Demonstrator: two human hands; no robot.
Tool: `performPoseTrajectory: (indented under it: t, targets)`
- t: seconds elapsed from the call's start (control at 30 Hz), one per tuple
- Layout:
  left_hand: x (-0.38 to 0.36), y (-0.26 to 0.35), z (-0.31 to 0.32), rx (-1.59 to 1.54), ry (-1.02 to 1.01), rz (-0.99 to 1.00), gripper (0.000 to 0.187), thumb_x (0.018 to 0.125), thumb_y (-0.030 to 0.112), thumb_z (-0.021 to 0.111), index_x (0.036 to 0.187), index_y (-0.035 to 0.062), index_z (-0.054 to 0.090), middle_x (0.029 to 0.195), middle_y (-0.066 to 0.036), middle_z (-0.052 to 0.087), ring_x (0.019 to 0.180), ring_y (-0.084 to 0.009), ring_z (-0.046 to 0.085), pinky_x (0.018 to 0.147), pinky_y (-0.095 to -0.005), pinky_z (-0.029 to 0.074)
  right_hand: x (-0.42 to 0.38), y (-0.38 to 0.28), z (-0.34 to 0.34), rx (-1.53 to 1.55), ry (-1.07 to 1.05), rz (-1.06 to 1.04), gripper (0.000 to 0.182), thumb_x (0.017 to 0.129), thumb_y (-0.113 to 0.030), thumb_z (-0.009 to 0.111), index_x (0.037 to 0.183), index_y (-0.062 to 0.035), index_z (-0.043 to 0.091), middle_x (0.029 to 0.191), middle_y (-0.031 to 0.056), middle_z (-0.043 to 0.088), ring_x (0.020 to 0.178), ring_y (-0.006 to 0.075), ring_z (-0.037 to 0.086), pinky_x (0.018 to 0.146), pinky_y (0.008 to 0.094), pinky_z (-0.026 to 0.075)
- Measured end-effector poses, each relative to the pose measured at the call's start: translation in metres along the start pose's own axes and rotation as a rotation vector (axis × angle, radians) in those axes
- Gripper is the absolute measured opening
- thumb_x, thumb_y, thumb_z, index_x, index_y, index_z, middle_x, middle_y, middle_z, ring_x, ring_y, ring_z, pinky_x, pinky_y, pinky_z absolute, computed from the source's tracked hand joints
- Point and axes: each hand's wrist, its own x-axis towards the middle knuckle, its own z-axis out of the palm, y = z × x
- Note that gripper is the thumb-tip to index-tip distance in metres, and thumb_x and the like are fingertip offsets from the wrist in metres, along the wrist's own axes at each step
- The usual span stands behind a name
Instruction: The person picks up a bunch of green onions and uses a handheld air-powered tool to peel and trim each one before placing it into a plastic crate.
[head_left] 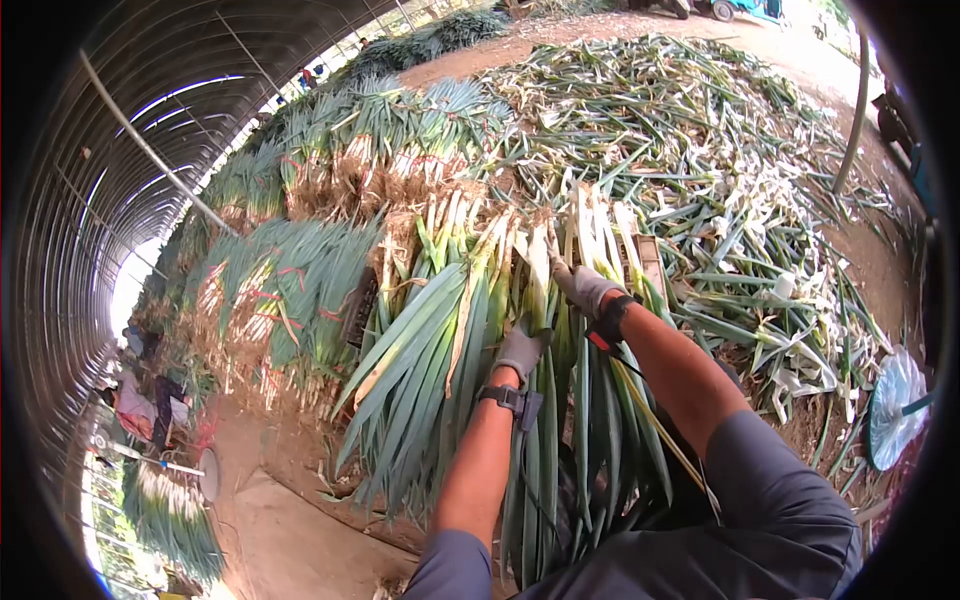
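My left hand, in a grey glove with a strap at the wrist, is closed around the green leaves of a long green onion. Higher up, my right hand, gloved alike, has its fingers closed at the pale stalk of the same onion, below its roots. Left of my hands lies a spread of loose green onions, roots pointing away and leaves hanging toward me. More white stalks lie just past my right hand. My palms and some fingertips are hidden.
Tied bundles of green onions are stacked at the left and behind. A large heap of stripped leaves covers the right side. A clear plastic bag is at far right. At lower left, onions lie near a round scale.
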Motion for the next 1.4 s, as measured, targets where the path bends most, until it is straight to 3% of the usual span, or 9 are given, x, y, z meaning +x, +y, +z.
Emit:
performPoseTrajectory:
  t: [0.2, 0.37, 0.53, 0.73, 0.9, 0.93, 1.17, 1.27, 1.4]
  targets:
    - [0.005, -0.024, -0.015, -0.360, 0.017, 0.013, 0.080, 0.090, 0.029, 0.078, 0.154, -0.0041, 0.041, 0.124, -0.015, 0.071, 0.108, -0.0217, 0.069, 0.096, -0.0327, 0.051, -0.112, -0.013, -0.040, -0.113, -0.194, -0.057, 0.076, 0.097, -0.073, 0.044, 0.108, -0.0008, 0.066, 0.072, 0.0050, 0.060, 0.052, 0.0145, 0.052, 0.047, 0.0336, 0.042]
    - [-0.023, 0.053, -0.045, -0.867, -0.093, 0.070, 0.077, 0.095, 0.007, 0.072, 0.158, -0.0011, 0.030, 0.127, -0.018, 0.070, 0.113, -0.0187, 0.069, 0.099, -0.0243, 0.056, -0.123, 0.051, -0.065, 0.225, -0.421, -0.100, 0.070, 0.099, -0.069, 0.045, 0.124, -0.0055, 0.062, 0.076, 0.0021, 0.059, 0.052, 0.0107, 0.054, 0.042, 0.0272, 0.042]
    - [0.000, 0.141, -0.001, -0.644, -0.025, 0.132, 0.070, 0.096, 0.022, 0.073, 0.153, -0.0036, 0.041, 0.129, -0.017, 0.068, 0.115, -0.0210, 0.067, 0.101, -0.0275, 0.052, -0.116, 0.053, -0.117, 0.575, -0.237, -0.004, 0.066, 0.103, -0.062, 0.043, 0.141, -0.0094, 0.049, 0.081, -0.0008, 0.057, 0.051, 0.0074, 0.052, 0.028, 0.0200, 0.034]
    - [0.051, 0.114, 0.082, 0.378, -0.091, 0.172, 0.077, 0.099, 0.050, 0.060, 0.158, 0.0067, 0.034, 0.136, -0.032, 0.060, 0.129, -0.0455, 0.057, 0.108, -0.0460, 0.046, -0.119, 0.059, -0.126, 0.596, -0.281, -0.060, 0.059, 0.102, -0.064, 0.043, 0.128, -0.0135, 0.059, 0.079, -0.0032, 0.058, 0.051, 0.0060, 0.053, 0.029, 0.0208, 0.034]
    - [0.020, 0.083, 0.043, 0.126, 0.014, 0.009, 0.053, 0.103, 0.047, 0.049, 0.146, 0.0167, 0.055, 0.131, -0.021, 0.067, 0.119, -0.0424, 0.064, 0.101, -0.0464, 0.051, -0.122, 0.037, -0.099, 0.361, -0.300, -0.007, 0.071, 0.102, -0.067, 0.044, 0.131, -0.0039, 0.057, 0.080, 0.0030, 0.060, 0.053, 0.0102, 0.053, 0.039, 0.0252, 0.039]
    - [0.032, 0.039, 0.037, 0.045, 0.200, 0.175, 0.042, 0.103, 0.040, 0.050, 0.137, 0.0195, 0.064, 0.125, -0.020, 0.070, 0.114, -0.0407, 0.067, 0.097, -0.0455, 0.054, -0.115, 0.043, -0.092, 0.317, -0.371, -0.017, 0.074, 0.102, -0.069, 0.043, 0.130, -0.0026, 0.058, 0.081, 0.0047, 0.061, 0.055, 0.0106, 0.054, 0.041, 0.0287, 0.041]
    - [0.020, 0.015, 0.000, 0.875, 0.323, -0.086, 0.041, 0.095, 0.041, 0.060, 0.130, 0.0204, 0.067, 0.122, -0.017, 0.069, 0.110, -0.0389, 0.068, 0.096, -0.0479, 0.053, -0.088, 0.060, -0.041, -0.117, -0.436, -0.103, 0.072, 0.104, -0.065, 0.038, 0.114, 0.0029, 0.059, 0.084, 0.0109, 0.066, 0.062, 0.0178, 0.062, 0.052, 0.0356, 0.050]
    - [0.029, 0.017, 0.005, 0.792, 0.442, 0.039, 0.048, 0.093, 0.044, 0.063, 0.133, 0.0185, 0.066, 0.123, -0.018, 0.067, 0.111, -0.0371, 0.068, 0.096, -0.0481, 0.053, -0.090, 0.052, -0.040, -0.141, -0.436, -0.080, 0.072, 0.104, -0.064, 0.037, 0.111, 0.0037, 0.059, 0.084, 0.0114, 0.066, 0.062, 0.0194, 0.063, 0.057, 0.0365, 0.052]
    - [0.033, 0.009, 0.006, 0.873, 0.323, -0.194, 0.050, 0.091, 0.044, 0.067, 0.126, 0.0081, 0.066, 0.127, -0.018, 0.066, 0.113, -0.0372, 0.068, 0.095, -0.0480, 0.054, -0.084, 0.061, -0.038, -0.110, -0.446, -0.111, 0.072, 0.104, -0.065, 0.037, 0.110, 0.0031, 0.059, 0.083, 0.0106, 0.065, 0.062, 0.0187, 0.063, 0.055, 0.0361, 0.051]
